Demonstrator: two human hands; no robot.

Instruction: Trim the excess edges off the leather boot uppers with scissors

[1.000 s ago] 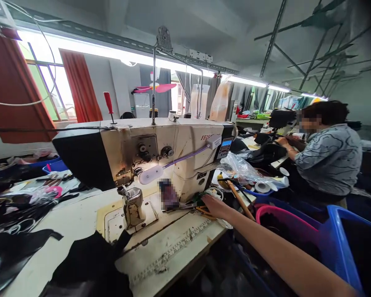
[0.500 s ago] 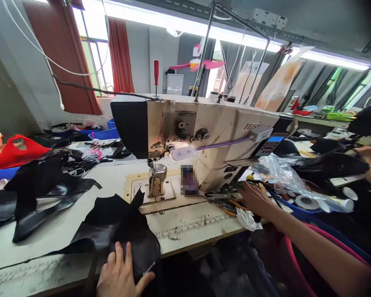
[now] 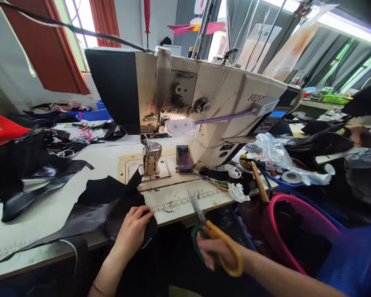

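Scissors [image 3: 215, 231] with one yellow and one green handle are in my right hand [image 3: 218, 251], in front of the table edge. Their blades are blurred and point up and away from me. My left hand [image 3: 132, 228] is closed on the right side of a black leather piece [image 3: 92, 212], fingers bent over its edge and the thumb hidden. That piece lies across the table's front edge, its upper corner close to the post of a sewing machine [image 3: 153, 159]. A lit lamp [image 3: 179, 126] shines above the post.
A phone [image 3: 184, 159] leans by the machine's base. Orange-handled snips [image 3: 221, 185] and crumpled white paper [image 3: 238, 192] lie right of it, near a wooden-handled hammer [image 3: 259, 181]. A pink bin [image 3: 273, 231] stands at right. More black pieces [image 3: 34, 173] lie left.
My right hand has come from the tools beside the machine to the front, now with the scissors. My left hand has shifted up to the leather's right edge and closed. The view has moved nearer.
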